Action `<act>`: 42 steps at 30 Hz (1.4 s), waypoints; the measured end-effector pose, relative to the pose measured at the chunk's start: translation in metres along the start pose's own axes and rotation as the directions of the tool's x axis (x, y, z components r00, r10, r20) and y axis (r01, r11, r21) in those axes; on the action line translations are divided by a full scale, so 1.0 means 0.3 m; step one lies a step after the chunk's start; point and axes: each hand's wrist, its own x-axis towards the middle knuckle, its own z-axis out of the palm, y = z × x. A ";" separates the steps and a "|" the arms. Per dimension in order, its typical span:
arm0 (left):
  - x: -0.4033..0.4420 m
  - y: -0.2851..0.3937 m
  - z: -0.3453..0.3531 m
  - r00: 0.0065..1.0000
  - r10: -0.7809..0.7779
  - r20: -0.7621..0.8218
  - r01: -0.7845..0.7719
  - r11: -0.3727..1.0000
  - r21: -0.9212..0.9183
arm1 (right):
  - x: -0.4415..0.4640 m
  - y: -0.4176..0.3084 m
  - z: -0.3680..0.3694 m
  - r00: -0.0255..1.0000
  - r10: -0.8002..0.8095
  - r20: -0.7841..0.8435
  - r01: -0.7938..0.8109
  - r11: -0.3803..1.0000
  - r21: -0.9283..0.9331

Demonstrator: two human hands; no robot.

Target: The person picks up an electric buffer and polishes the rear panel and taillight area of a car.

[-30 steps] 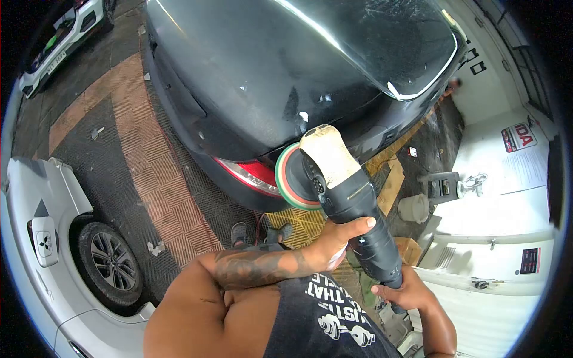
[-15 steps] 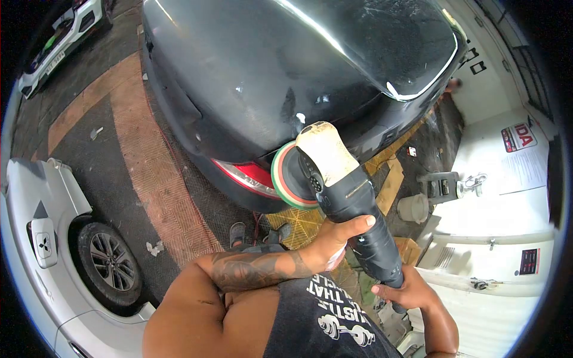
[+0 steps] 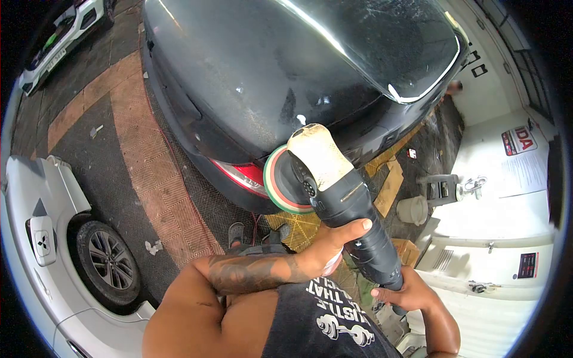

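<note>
A black electric polisher [image 3: 342, 201] with a pale, worn cover on its head stretches diagonally across the middle. My left hand [image 3: 331, 246] grips its body from the left, thumb on top and the other fingers mostly hidden underneath. Around the rear end of the handle, my right hand [image 3: 410, 291] is closed. The polisher's round pad [image 3: 276, 190], with green and red layers at its rim, is at the dark car [image 3: 239, 77], beside the red and clear tail light [image 3: 240, 176]. Full contact between pad and paint is hidden by the tool. A white spot [image 3: 301, 119] shows on the bodywork just above.
To my left stands a silver car [image 3: 36, 286] with a dark wheel [image 3: 108, 261]. Another white car [image 3: 57, 53] is at upper left. A bucket [image 3: 412, 210], a cardboard box [image 3: 406, 252] and white cabinets [image 3: 477, 274] stand at right. A red cord [image 3: 173, 158] crosses the floor mats.
The polisher's head and pad have shifted slightly left along the car, covering more of the tail light's end. Both hands keep their hold.
</note>
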 end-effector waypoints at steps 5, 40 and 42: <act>-0.016 0.029 0.024 1.000 -0.002 -0.022 0.000 0.997 -0.074 | -0.002 -0.006 -0.015 0.999 0.030 0.033 -0.028 0.998 -0.061; 0.106 -0.034 0.034 0.998 -0.054 0.042 0.056 0.997 -0.052 | 0.000 0.017 -0.094 1.000 0.021 0.014 -0.021 1.000 0.015; 0.082 -0.022 0.039 0.999 -0.027 0.025 0.028 0.998 -0.052 | -0.002 0.006 -0.109 0.998 0.021 0.063 -0.019 1.000 -0.023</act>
